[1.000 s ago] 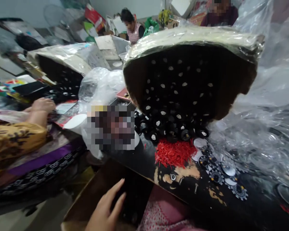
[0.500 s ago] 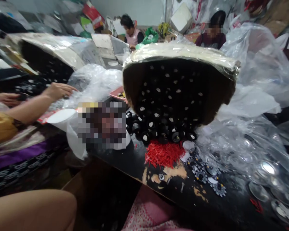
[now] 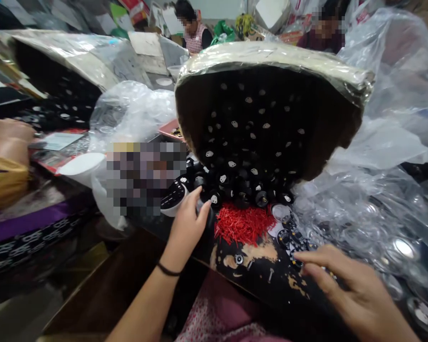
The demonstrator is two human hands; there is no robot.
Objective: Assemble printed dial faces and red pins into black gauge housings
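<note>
Head view: left hand (image 3: 187, 221) at black round parts (image 3: 244, 197), fingers bent, thumb apart; cannot tell if gripping. Red strips (image 3: 244, 225) just right of it. Right hand (image 3: 353, 285), thumb near forefinger, grip unclear, over bench (image 3: 281, 278); printed discs (image 3: 283, 238) just beyond its fingertips.

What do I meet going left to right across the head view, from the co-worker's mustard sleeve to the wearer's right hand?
Co-worker's mustard sleeve → white round container → wearer's left hand → pile of red pieces → wearer's right hand.
</note>
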